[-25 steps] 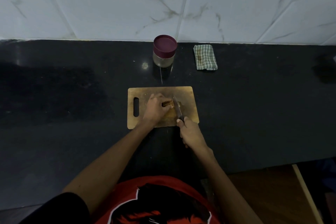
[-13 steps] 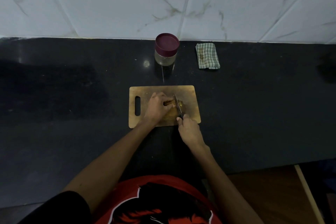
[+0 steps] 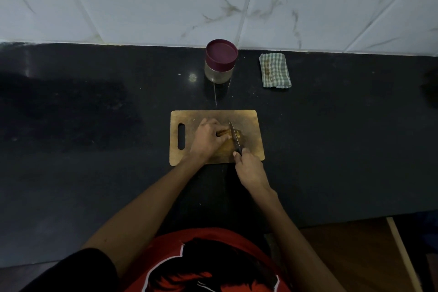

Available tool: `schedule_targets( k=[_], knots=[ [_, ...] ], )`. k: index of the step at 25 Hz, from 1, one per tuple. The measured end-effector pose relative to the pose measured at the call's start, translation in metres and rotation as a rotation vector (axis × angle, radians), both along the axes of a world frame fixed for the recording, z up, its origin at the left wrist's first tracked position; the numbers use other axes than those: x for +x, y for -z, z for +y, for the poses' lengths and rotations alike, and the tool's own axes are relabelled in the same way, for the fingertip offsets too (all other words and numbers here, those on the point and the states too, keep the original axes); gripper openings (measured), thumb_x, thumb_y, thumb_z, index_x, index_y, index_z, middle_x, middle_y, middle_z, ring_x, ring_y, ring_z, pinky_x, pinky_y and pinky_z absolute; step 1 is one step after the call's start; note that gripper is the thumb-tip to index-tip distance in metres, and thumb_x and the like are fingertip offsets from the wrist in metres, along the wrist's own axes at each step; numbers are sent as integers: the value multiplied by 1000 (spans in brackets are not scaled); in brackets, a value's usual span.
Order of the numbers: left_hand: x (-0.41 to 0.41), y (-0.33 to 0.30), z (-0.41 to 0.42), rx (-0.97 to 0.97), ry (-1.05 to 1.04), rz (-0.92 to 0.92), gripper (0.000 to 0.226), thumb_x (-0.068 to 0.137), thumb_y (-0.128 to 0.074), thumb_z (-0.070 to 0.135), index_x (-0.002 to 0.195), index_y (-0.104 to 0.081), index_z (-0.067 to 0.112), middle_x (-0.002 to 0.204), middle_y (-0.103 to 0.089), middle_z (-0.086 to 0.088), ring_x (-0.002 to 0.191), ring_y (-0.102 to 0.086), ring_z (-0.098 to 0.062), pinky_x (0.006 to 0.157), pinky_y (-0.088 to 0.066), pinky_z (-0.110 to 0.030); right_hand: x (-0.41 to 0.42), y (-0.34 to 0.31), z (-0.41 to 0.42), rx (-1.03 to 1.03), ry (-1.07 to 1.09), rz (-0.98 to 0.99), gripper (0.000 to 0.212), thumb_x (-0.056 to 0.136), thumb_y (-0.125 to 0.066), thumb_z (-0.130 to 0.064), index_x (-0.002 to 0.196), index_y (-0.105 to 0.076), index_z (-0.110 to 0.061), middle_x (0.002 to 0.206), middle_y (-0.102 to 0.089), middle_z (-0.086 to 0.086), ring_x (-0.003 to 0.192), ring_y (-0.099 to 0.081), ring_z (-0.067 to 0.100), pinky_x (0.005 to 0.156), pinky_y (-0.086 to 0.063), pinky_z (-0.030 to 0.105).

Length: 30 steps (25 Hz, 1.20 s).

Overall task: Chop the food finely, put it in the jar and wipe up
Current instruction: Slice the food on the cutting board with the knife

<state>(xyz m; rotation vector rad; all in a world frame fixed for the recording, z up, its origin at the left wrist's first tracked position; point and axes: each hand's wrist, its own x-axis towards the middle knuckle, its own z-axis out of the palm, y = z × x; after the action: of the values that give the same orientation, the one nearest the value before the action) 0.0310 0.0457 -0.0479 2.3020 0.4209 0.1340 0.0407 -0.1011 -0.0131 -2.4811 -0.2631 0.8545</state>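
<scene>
While my right hand [image 3: 251, 169] grips the knife [image 3: 234, 136] by its handle at the near edge of the cutting board [image 3: 248, 121], the blade runs away from me across the middle of the board and sits against the food [image 3: 224, 133]. My left hand [image 3: 206, 140] is curled over the food, fingers pinning it down just left of the blade. A small cut bit lies right of the blade, touching it or nearly so; I cannot tell how many pieces are there.

Judging by that, I am early in the chopping. Most of the food looks to be one brown lump under my fingers, far from fine. Filling the jar and wiping up are both not yet begun.

Farther off, near the back edge of the surface [image 3: 94, 173] and straight beyond the board, stands the jar [image 3: 220, 64], upright, with its maroon lid on. It appears to hold little or nothing, though the glass is dim. Right of it, also by the back edge, lies the checked cloth [image 3: 275, 70], folded and apart from everything else.

Counted: one board, one knife, one jar with one lid, one cloth, and one main piece of food plus the small cut bit.
</scene>
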Motion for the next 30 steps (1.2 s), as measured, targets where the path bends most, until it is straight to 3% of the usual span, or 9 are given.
schedule_targets(
  k=[7,14,18,22,30],
  knots=[
    [-1,0,1,-4,11,9,29,84,-68,19,113,-67,15,107,-60,1,100,-44,-11,85,-36,-20,0,2,0,23,11,3,20,105,-37,-32,111,-50,-17,94,-60,3,84,-62,18,75,-54,40],
    [1,1,1,11,8,-11,30,84,-68,18,113,-67,15,107,-61,1,96,-42,-9,85,-38,-21,-4,4,8,-103,-42,-112,21,105,-37,-29,114,-48,-14,94,-60,3,83,-60,16,66,-47,33],
    [2,2,1,13,-7,-19,29,83,-69,18,112,-68,16,106,-62,1,94,-39,-6,82,-30,-15,-5,5,14,-125,-41,-149,20,106,-37,-27,112,-47,-12,94,-61,5,79,-59,16,61,-43,30],
    [2,2,1,23,7,-24,27,85,-66,17,112,-67,15,107,-62,0,96,-39,-6,83,-30,-16,8,4,24,-125,-49,-143,22,105,-37,-26,114,-49,-10,100,-64,9,86,-64,21,72,-54,38],
    [2,3,-1,29,-6,-18,29,86,-65,19,115,-66,13,108,-61,-1,98,-41,-10,84,-33,-19,4,3,19,-147,-73,-101,20,105,-38,-26,113,-48,-11,99,-62,7,86,-63,20,71,-53,37]
  ],
)
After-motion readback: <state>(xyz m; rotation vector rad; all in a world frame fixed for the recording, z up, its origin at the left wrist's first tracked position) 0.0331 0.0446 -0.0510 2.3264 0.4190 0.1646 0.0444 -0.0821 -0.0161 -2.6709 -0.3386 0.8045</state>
